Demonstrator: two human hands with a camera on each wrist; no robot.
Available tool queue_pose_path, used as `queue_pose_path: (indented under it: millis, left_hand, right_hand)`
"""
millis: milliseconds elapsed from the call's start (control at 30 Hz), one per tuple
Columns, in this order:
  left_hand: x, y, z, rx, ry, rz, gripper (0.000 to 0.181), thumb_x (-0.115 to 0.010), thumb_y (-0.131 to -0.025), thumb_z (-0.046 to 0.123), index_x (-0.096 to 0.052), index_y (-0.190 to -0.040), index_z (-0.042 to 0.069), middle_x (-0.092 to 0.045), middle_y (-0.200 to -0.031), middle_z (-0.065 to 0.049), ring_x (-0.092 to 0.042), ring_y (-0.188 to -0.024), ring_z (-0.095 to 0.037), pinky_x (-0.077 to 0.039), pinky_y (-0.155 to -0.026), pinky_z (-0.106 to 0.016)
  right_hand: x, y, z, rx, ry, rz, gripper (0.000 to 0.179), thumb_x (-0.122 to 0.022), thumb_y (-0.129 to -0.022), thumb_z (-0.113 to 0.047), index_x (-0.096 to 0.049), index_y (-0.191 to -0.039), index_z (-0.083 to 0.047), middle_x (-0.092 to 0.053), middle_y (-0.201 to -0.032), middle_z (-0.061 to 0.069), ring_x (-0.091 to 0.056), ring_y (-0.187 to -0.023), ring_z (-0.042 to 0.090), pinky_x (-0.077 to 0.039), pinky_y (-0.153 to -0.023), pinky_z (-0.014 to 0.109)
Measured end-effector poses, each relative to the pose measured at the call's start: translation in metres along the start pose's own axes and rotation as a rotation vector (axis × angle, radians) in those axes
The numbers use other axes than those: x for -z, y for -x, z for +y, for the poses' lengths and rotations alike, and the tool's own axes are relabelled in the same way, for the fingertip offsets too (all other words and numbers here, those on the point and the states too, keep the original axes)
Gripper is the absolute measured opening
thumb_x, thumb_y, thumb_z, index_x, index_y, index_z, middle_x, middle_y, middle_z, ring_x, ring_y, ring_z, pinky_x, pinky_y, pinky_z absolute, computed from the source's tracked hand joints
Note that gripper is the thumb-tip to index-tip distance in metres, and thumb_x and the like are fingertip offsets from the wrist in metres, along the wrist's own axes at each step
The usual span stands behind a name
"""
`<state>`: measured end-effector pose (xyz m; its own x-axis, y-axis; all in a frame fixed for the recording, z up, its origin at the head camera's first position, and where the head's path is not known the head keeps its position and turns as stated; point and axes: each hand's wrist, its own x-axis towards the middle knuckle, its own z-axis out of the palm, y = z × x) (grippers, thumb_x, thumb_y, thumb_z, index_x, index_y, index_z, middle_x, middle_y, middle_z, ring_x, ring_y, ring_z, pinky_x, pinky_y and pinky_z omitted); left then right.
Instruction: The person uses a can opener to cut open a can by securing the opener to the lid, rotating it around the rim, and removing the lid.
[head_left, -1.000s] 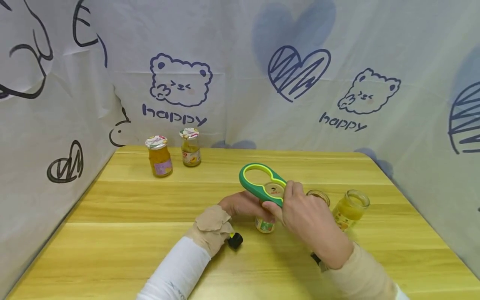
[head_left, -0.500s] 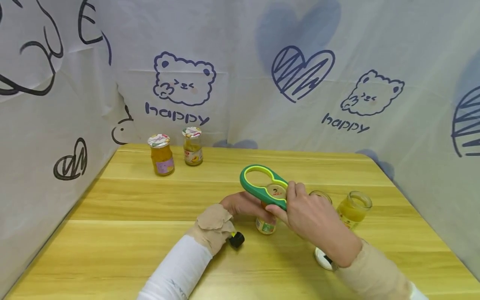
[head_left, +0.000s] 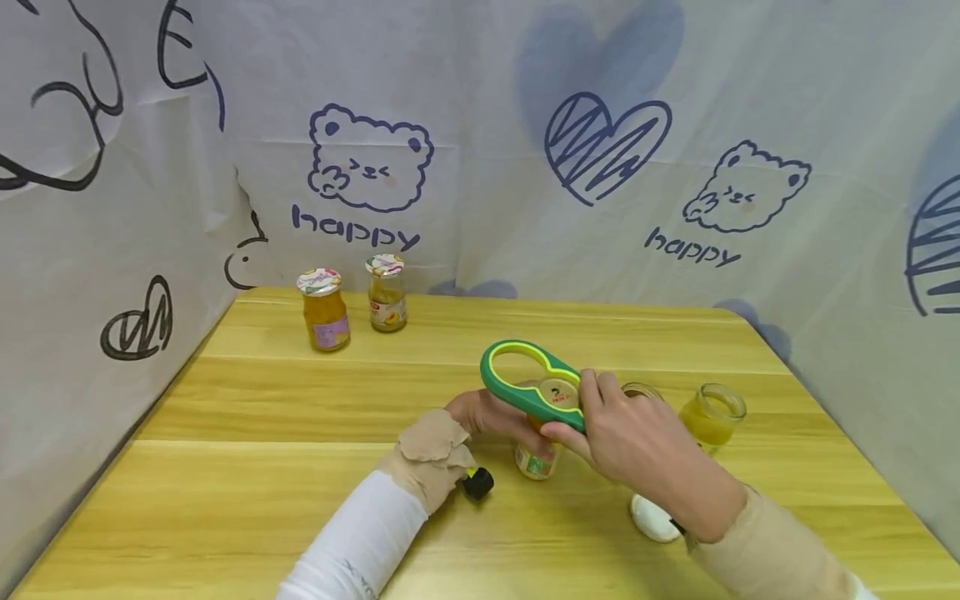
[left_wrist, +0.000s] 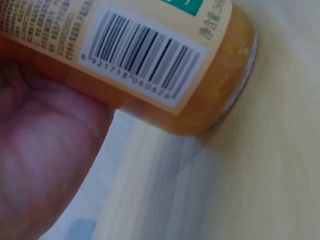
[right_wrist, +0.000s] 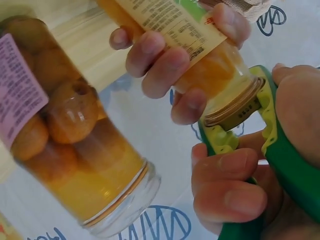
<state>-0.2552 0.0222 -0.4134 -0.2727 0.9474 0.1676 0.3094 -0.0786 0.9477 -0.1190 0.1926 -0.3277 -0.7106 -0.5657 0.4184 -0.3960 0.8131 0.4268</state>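
Desk [head_left: 285,417], wood-grained, yellow, set before a white cloth backdrop [head_left: 480,100] with line drawings of bears, hearts and the word "happy".

Far left, back: glass jar with purple label [head_left: 330,332], orange contents, patterned lid on, upright. Just beside it, to the right: glass jar with fruit-pictured label [head_left: 387,312], patterned lid on, upright, contents reaching only partway up.

Centre: left hand [head_left: 501,419], its fingers curled round an orange-filled jar [head_left: 535,464] with a cream and green label and printed barcode; the jar's base is at the desk. Gold lid [head_left: 560,392] on this jar. Jar opener [head_left: 534,404], green with toothed yellow lining, two-looped — the smaller loop set around the gold lid, the larger reaching out leftward beyond it.

Right of centre: right hand [head_left: 637,433], closed round the opener's handles, thumb on the near side. Behind this hand: glass jar [head_left: 643,390], mostly hidden — probably the purple-labelled jar of round orange fruits, mouth uncovered, in the right wrist view. Beneath the right wrist: white lid [head_left: 654,518], flat on the desk. Far right: open glass jar [head_left: 708,421], yellow contents, upright.
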Motion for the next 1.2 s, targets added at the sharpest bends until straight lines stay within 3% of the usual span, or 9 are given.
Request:
queue_pose_path:
  millis: [200, 333, 667, 933, 1200]
  left_hand:
    - [-0.005, 0.0, 0.003, -0.024, -0.011, -0.073, 0.053, -0.075, -0.084, -0.013, -0.052, -0.132, -0.01, -0.058, -0.127, -0.029, -0.057, -0.1, -0.002, -0.05, -0.104, -0.024]
    - [-0.007, 0.002, 0.006, -0.03, -0.024, -0.099, 0.056, -0.073, -0.086, -0.01, -0.049, -0.136, -0.011, -0.054, -0.134, -0.034, -0.056, -0.105, 0.0, -0.048, -0.11, -0.025]
    - [-0.007, 0.003, -0.001, -0.01, -0.118, -0.153, 0.069, -0.075, -0.089, -0.005, -0.042, -0.149, -0.002, -0.05, -0.148, -0.025, -0.051, -0.121, 0.004, -0.041, -0.119, -0.024]
    - [-0.008, 0.008, 0.0, 0.023, -0.116, -0.188, 0.067, -0.072, -0.091, -0.005, -0.041, -0.15, -0.002, -0.046, -0.152, -0.023, -0.049, -0.129, 0.001, -0.041, -0.121, -0.025]
    - [-0.008, 0.007, 0.005, 0.085, -0.114, -0.168, 0.064, -0.075, -0.09, -0.001, -0.048, -0.148, 0.003, -0.048, -0.154, -0.018, -0.049, -0.127, 0.005, -0.04, -0.12, -0.022]
  right_hand:
    - [0.0, 0.005, 0.003, -0.004, -0.064, -0.051, 0.076, -0.017, -0.101, -0.071, -0.051, -0.098, -0.004, -0.04, -0.069, 0.001, -0.025, -0.043, 0.009, -0.024, -0.04, 0.022]
    - [0.001, 0.008, 0.005, -0.006, -0.103, -0.082, 0.075, -0.022, -0.1, -0.073, -0.052, -0.108, -0.004, -0.045, -0.073, 0.0, -0.029, -0.046, 0.008, -0.027, -0.041, 0.022]
    - [-0.004, 0.01, 0.02, 0.129, -0.16, -0.052, 0.082, -0.026, -0.103, -0.07, -0.057, -0.131, 0.001, -0.064, -0.093, 0.008, -0.04, -0.048, 0.008, -0.041, -0.043, 0.023]
    - [-0.009, 0.011, 0.029, 0.214, -0.21, -0.022, 0.084, -0.025, -0.102, -0.071, -0.055, -0.134, 0.001, -0.055, -0.089, 0.002, -0.03, -0.051, 0.004, -0.031, -0.042, 0.017]
    - [-0.013, 0.006, 0.041, 0.292, -0.234, -0.005, 0.084, -0.023, -0.102, -0.07, -0.054, -0.137, -0.001, -0.057, -0.093, 0.002, -0.037, -0.056, 0.004, -0.041, -0.045, 0.02]
